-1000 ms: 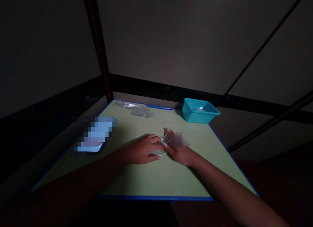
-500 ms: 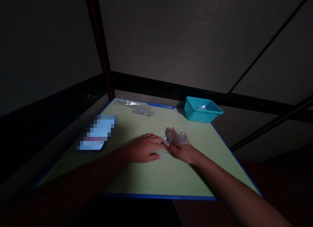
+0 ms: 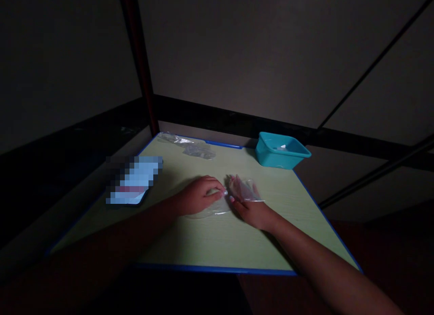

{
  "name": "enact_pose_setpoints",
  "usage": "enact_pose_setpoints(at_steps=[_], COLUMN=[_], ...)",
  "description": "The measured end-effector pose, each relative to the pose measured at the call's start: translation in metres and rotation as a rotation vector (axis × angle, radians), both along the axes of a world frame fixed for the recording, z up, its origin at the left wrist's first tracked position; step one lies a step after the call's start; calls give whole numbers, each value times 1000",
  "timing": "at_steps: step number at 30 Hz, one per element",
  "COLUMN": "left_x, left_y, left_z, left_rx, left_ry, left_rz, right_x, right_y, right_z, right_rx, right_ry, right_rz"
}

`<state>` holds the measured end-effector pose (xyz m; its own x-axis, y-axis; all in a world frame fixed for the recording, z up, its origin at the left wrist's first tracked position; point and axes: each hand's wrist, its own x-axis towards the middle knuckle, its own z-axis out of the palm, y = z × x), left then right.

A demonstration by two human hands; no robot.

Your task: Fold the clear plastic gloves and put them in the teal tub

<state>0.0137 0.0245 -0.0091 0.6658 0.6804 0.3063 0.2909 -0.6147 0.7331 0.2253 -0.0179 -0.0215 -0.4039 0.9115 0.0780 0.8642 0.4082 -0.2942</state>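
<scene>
A thin clear plastic bag (image 3: pixel 220 209) lies crumpled on the table between my hands. My left hand (image 3: pixel 200 195) has its thumb and forefinger tips pinched together at the film, and part of the bag spreads under that hand. My right hand (image 3: pixel 249 204) has its fingers stretched out and apart, showing through the clear film that covers them. Its thumb stands apart from the fingers, outside the film, close to the left fingertips. Whether the film on the right fingers is one piece with the part under the left hand I cannot tell.
A turquoise plastic basket (image 3: pixel 280 160) stands at the table's far right corner, something pale inside. More clear plastic (image 3: pixel 200 151) lies along the far left edge. A phone-like device (image 3: pixel 137 181), its screen blurred, rests at left. The pale table (image 3: pixel 217 249) has a blue rim.
My left hand has curled from spread fingers into a pinch, and more film shows beneath it. The right fingers and thumb have parted slightly from the left hand.
</scene>
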Motion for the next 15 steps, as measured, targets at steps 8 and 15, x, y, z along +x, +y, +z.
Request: enact_pose_setpoints(at_steps=[8, 15], left_x=[-6, -6], left_y=[15, 20], left_z=[19, 12], left_rx=[-1019, -1070], left_ry=[-286, -315], left_rz=[227, 208], right_x=[-1, -15], right_y=[4, 4], right_z=[-6, 4], right_rx=[20, -20], right_ry=[5, -46], right_rz=[-42, -76])
